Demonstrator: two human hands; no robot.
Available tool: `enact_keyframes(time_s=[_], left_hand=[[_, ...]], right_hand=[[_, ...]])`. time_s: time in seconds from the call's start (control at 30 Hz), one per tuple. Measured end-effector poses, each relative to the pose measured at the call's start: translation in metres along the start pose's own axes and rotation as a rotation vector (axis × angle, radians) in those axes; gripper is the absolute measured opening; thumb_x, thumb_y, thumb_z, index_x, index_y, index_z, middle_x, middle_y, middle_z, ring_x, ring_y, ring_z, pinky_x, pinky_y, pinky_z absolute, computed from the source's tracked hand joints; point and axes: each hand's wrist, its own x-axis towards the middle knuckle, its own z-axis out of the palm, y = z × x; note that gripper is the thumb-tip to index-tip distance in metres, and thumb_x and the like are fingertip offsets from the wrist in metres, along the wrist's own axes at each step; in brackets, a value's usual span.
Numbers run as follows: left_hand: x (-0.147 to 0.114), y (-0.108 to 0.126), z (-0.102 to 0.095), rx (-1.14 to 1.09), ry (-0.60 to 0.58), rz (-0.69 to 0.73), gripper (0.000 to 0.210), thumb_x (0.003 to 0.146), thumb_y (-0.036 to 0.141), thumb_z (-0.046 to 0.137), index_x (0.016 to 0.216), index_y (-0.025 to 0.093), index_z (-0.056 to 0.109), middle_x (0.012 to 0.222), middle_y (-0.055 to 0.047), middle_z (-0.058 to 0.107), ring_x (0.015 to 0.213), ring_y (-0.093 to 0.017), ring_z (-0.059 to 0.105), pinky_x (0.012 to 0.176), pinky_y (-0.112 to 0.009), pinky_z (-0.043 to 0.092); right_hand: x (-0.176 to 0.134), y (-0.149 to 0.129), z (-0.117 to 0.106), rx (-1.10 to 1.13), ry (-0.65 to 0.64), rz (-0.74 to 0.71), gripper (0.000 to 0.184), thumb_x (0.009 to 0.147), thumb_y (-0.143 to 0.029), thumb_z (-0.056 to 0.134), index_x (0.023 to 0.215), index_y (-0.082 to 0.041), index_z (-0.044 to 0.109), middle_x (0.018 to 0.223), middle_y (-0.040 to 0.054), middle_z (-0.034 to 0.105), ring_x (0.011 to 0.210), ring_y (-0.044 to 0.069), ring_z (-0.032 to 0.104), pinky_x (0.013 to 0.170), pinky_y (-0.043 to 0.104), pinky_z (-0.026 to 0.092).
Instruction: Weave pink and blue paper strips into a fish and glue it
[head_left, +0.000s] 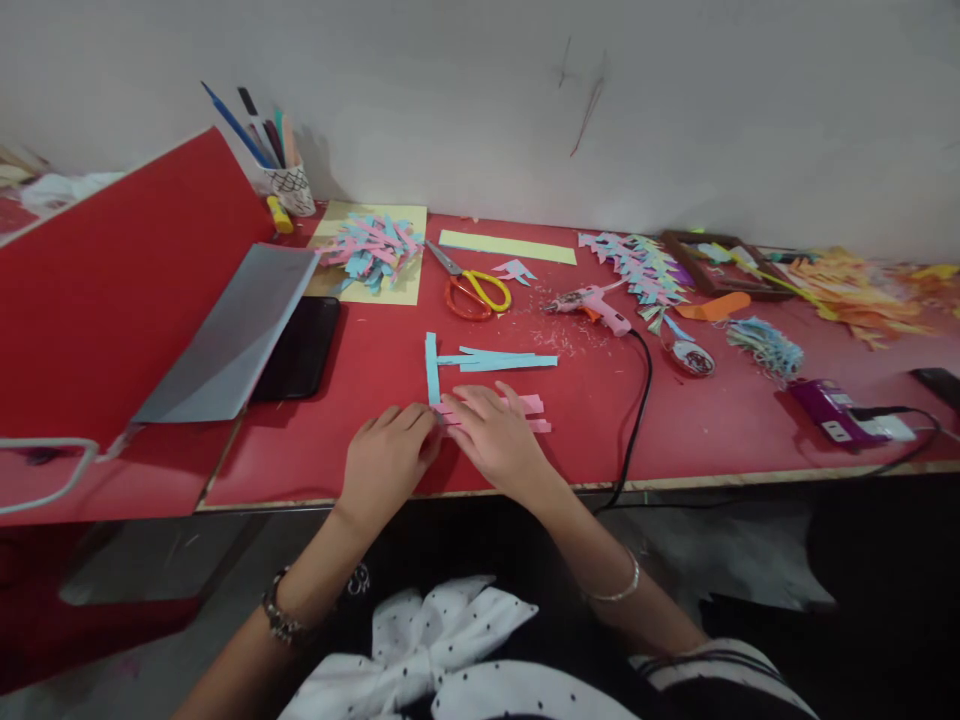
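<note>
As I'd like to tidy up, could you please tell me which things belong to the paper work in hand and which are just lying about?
In the job: pink strips, at the left hand and right hand; blue strips; probably scissors, glue gun.

Seemingly lying about: pen cup, grey sheet, orange heap.

Your camera rides on your head, looking forward and down over your chest, so the spotted bow [431, 640] sits at the bottom edge, close to the lens. Your left hand [390, 450] and right hand [501, 437] fall near the middle, a little below centre. Past them you face the red table [382, 350] lengthwise across the frame, with the wall [465, 100] behind it filling the top. The view is wide, taking in the red board [135, 270] on the left and the purple box [832, 405] toward the right.
</note>
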Motion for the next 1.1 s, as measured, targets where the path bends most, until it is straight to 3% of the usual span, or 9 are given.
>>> enact_keyframes(time_s=[0.17, 0.37, 0.63, 0.8, 1.1], left_hand=[[0.001, 0.0, -0.002, -0.073, -0.057, -0.033, 0.008, 0.079, 0.019, 0.051, 0.081, 0.019, 0.059, 0.084, -0.002, 0.066, 0.075, -0.018, 0.06, 0.061, -0.027, 0.042], [0.002, -0.002, 0.0, -0.174, -0.057, -0.072, 0.009, 0.079, 0.017, 0.05, 0.078, 0.02, 0.059, 0.086, 0.0, 0.067, 0.079, -0.018, 0.061, 0.063, -0.027, 0.044], [0.002, -0.006, 0.002, -0.279, -0.062, -0.094, 0.015, 0.079, 0.013, 0.046, 0.08, 0.021, 0.059, 0.092, 0.0, 0.068, 0.084, -0.018, 0.062, 0.067, -0.027, 0.045], [0.003, -0.006, 0.002, -0.291, -0.04, -0.105, 0.014, 0.079, 0.015, 0.047, 0.076, 0.022, 0.058, 0.089, 0.0, 0.068, 0.08, -0.017, 0.062, 0.064, -0.025, 0.044], [0.001, -0.006, 0.006, -0.308, -0.009, -0.098, 0.01, 0.083, 0.024, 0.05, 0.077, 0.021, 0.058, 0.088, 0.0, 0.067, 0.075, -0.015, 0.062, 0.059, -0.022, 0.042]], right_hand=[[-0.018, 0.003, 0.005, -0.012, -0.068, 0.016, 0.039, 0.091, -0.032, 0.033, 0.127, -0.02, 0.044, 0.137, 0.0061, 0.041, 0.127, 0.02, 0.032, 0.104, 0.046, 0.02], [-0.032, 0.023, 0.002, -0.05, -0.079, 0.14, 0.042, 0.091, -0.031, 0.03, 0.131, -0.021, 0.039, 0.141, 0.0048, 0.034, 0.13, 0.02, 0.029, 0.104, 0.048, 0.019], [-0.038, 0.024, 0.005, -0.063, 0.082, 0.215, 0.036, 0.087, -0.032, 0.041, 0.119, -0.021, 0.053, 0.133, 0.0121, 0.044, 0.123, 0.026, 0.036, 0.101, 0.054, 0.015], [-0.035, 0.018, 0.006, -0.031, 0.169, 0.215, 0.027, 0.084, -0.032, 0.047, 0.105, -0.022, 0.06, 0.12, 0.0106, 0.054, 0.112, 0.025, 0.045, 0.1, 0.053, 0.013], [-0.026, 0.014, 0.008, 0.118, 0.152, 0.214, 0.015, 0.083, -0.027, 0.051, 0.092, -0.022, 0.061, 0.107, 0.0058, 0.059, 0.101, 0.021, 0.052, 0.098, 0.048, 0.011]])
